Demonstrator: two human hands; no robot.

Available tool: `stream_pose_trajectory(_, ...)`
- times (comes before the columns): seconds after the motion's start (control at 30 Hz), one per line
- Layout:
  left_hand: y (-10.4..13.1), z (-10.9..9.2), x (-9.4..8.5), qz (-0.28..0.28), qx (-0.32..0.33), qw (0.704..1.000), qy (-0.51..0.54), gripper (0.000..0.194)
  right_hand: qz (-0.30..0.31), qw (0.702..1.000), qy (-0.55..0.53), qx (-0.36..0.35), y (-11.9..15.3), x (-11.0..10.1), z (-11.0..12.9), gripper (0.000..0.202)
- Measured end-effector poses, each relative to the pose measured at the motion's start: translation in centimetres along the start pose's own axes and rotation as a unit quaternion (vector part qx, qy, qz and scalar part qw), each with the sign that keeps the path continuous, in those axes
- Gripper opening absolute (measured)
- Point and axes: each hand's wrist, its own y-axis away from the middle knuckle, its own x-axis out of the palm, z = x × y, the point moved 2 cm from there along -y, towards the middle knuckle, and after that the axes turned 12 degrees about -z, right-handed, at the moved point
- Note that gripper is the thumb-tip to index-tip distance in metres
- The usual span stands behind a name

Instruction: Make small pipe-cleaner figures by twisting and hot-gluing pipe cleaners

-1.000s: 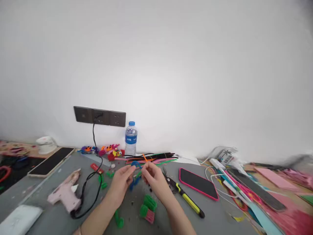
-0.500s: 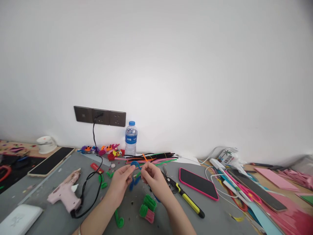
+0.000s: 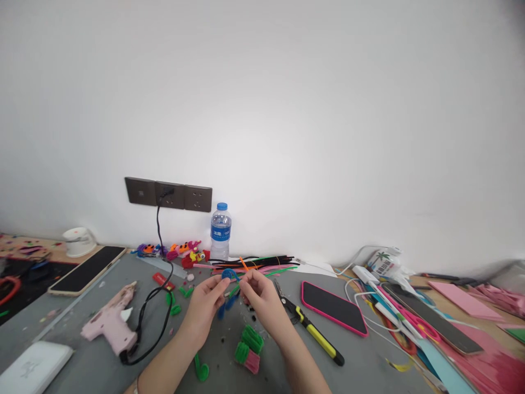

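Note:
A blue fuzzy pipe-cleaner piece (image 3: 228,273) with a coiled top is held between both hands above the grey mat. My left hand (image 3: 207,301) pinches its left side, fingers closed. My right hand (image 3: 258,293) has its fingertips closed on the right end of the blue strand. More blue fuzzy ends hang below, between the hands. Under them on the mat lie a green and pink fuzzy piece (image 3: 248,350) and a curled green piece (image 3: 200,369).
Yellow-black pliers (image 3: 320,336) and a pink-cased phone (image 3: 334,308) lie to the right. On the left are a pink glue gun (image 3: 110,325) with its black cord and a white box (image 3: 35,366). Behind stand a water bottle (image 3: 221,232) and pipe cleaners (image 3: 270,262).
Both hands have shifted very slightly right in the view along with the whole scene. The blue strand between them looks a little more stretched out to the right.

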Motion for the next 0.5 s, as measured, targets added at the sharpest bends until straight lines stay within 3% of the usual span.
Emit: stream_pose_trajectory(0.5,-0.32,0.13,-0.25,-0.036,0.005,0.999,0.021,0.039,0.012,1.0,0.012,-0.001,0.2,0.07,0.35,0.026)
